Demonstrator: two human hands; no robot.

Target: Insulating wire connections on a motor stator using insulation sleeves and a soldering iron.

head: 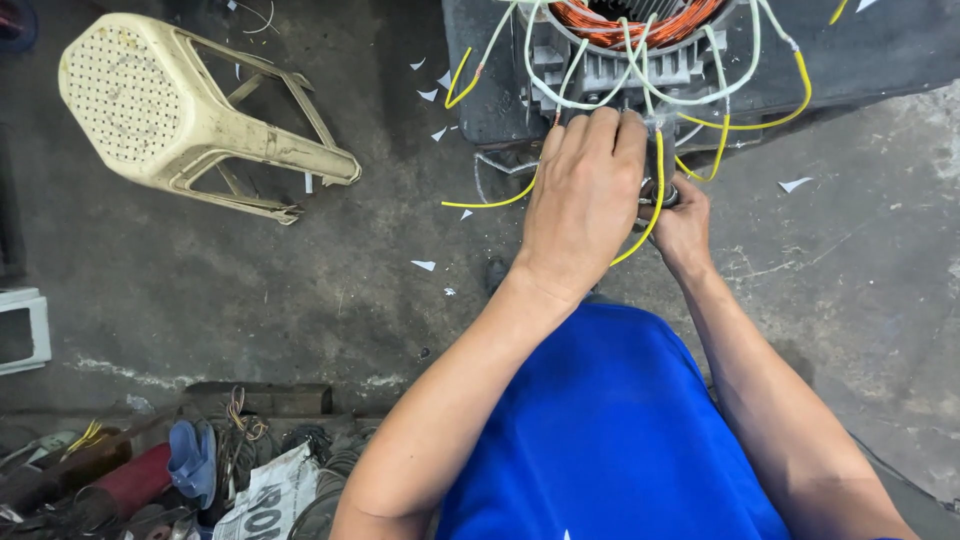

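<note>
Blue shorts (pixel 610 430) lie nearest the lens, between our two forearms. Our left hand (pixel 585 200) is curled, palm down, fingers closed over the yellow and white leads (pixel 655 200) at the front of the motor (pixel 640 70). Our right hand (pixel 685 225) sits just beside and partly beneath it, closed around a small dark tool (pixel 665 193) whose type we cannot tell.

The motor rests on a dark mat (pixel 890 50) at the top edge. One copper winding (pixel 640 25) shows in its open end, and white-sleeved and yellow-sleeved leads fan outward from it; we cannot count them reliably.

One cream plastic stool (pixel 170 110) lies on its side on the concrete floor (pixel 300 290), well apart to the left. About ten white paper scraps (pixel 424 265) are scattered over the floor.

One crumpled printed paper (pixel 265 495), white with dark lettering, lies at the bottom left amid clutter, next to one red cylinder (pixel 130 480) and one blue object (pixel 192 458). One white box (pixel 22 330) touches the left edge.
</note>
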